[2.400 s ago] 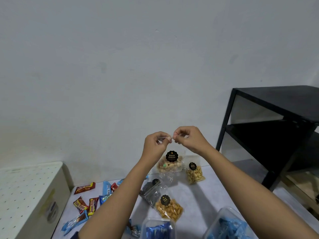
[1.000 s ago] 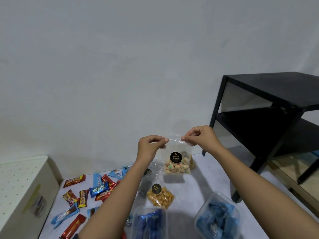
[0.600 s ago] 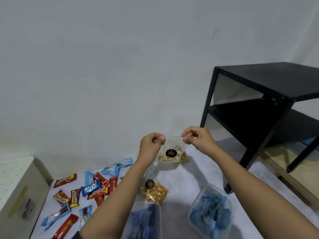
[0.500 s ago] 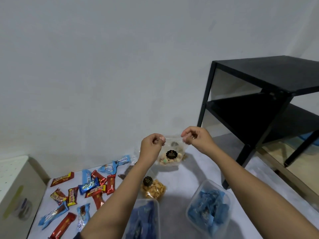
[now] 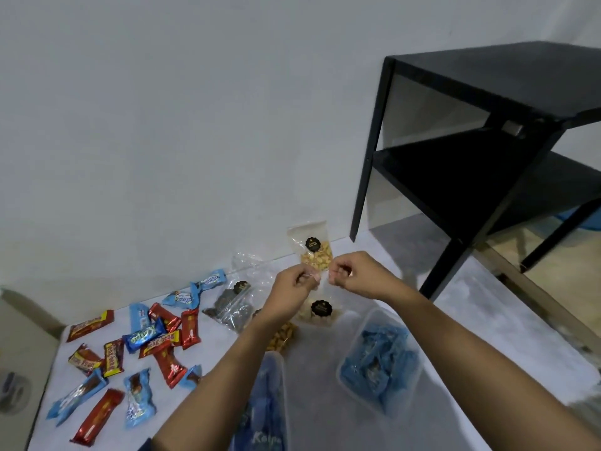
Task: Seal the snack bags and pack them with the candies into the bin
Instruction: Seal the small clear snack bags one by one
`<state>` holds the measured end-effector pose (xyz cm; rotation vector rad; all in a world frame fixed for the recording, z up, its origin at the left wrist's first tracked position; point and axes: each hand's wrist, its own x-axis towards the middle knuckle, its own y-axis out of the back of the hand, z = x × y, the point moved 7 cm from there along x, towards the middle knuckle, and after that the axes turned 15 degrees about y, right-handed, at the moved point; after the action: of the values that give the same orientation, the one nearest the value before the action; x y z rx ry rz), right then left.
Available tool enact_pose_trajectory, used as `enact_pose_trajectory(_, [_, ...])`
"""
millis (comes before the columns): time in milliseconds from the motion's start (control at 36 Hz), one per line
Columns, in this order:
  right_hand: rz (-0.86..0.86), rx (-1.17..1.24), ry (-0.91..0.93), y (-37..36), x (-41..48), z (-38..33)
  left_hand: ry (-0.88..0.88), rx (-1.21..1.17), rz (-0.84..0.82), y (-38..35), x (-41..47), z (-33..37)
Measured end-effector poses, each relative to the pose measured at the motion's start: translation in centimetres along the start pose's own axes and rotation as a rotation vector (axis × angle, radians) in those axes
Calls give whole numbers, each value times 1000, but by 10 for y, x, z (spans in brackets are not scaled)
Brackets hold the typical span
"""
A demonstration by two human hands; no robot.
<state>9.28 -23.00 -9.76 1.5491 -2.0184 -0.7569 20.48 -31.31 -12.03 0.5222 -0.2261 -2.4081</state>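
Observation:
My left hand (image 5: pixel 294 283) and my right hand (image 5: pixel 349 271) pinch the top edge of a clear snack bag (image 5: pixel 320 312) with a black round label, which hangs just above the table. Behind it a bag of pale nuts (image 5: pixel 312 247) leans on the wall. A bag of dark snacks (image 5: pixel 232 304) lies left of my hands, and a bag of orange nuts (image 5: pixel 281 336) shows under my left forearm. Red and blue candy bars (image 5: pixel 143 341) lie scattered at the left. Two clear bins hold blue candies, one at the right (image 5: pixel 379 361) and one at the bottom centre (image 5: pixel 268 405).
A black two-shelf side table (image 5: pixel 487 141) stands at the right, its leg close to the white table's far right corner. A white perforated box (image 5: pixel 19 349) sits at the left edge. The wall runs right behind the snacks.
My hands have come closer together along the bag's top edge and lowered it toward the table. The camera has tilted down, showing more of the table and candies.

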Motion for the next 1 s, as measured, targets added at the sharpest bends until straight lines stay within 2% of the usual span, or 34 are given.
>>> enact_pose_trajectory(139, [-33, -158, -20, -5, 1, 4, 4, 8, -1, -3, 6, -1])
enact_pose_trajectory(417, [-35, 82, -45, -12, 9, 18, 19, 9, -30, -1, 19, -7])
enact_pose_trajectory(639, [-48, -74, -33, -14, 19, 19, 15, -24, -55, -3, 26, -9])
enact_pose_trajectory(806, [-9, 103, -35, -9, 18, 20, 39, -44, -33, 1, 32, -11])
enact_pose_trajectory(1000, [9, 81, -74, -7, 16, 30, 54, -67, -38, 0, 38, -19])
